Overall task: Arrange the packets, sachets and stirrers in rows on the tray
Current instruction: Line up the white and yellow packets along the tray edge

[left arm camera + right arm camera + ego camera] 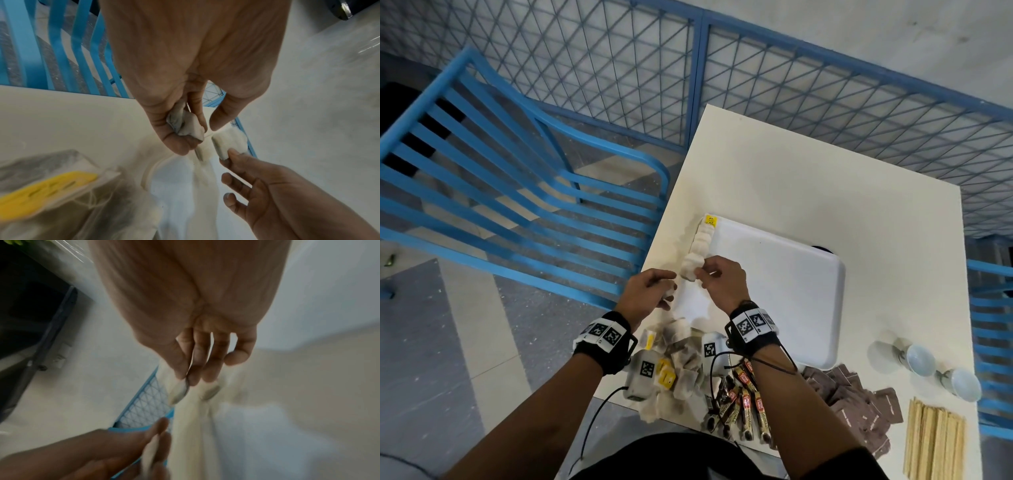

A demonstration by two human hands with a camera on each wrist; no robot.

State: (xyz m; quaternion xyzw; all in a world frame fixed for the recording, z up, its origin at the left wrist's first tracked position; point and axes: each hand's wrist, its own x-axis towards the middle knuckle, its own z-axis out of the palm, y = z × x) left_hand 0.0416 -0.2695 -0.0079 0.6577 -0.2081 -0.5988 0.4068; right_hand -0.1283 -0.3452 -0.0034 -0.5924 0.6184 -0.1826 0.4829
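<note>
A white tray (784, 284) lies on the cream table (808, 178). A row of white tea bags (702, 238) runs along the tray's left edge. My right hand (701, 273) pinches one tea bag (690, 269) at the near end of that row; the same tea bag (230, 142) shows in the left wrist view. My left hand (669, 289), just left of the tray, grips a small bunch of tea bags (188, 127) in curled fingers. The right wrist view is blurred; my right hand (187, 379) pinches a pale tea bag (179, 393) there.
Near the table's front edge lie a heap of tea bags with yellow tags (681, 356), coffee stick sachets (746, 404), brown packets (859, 397) and wooden stirrers (935, 442). Two cups (917, 356) stand at the right. A blue chair (500, 178) stands left, and a blue mesh fence (825, 85) behind.
</note>
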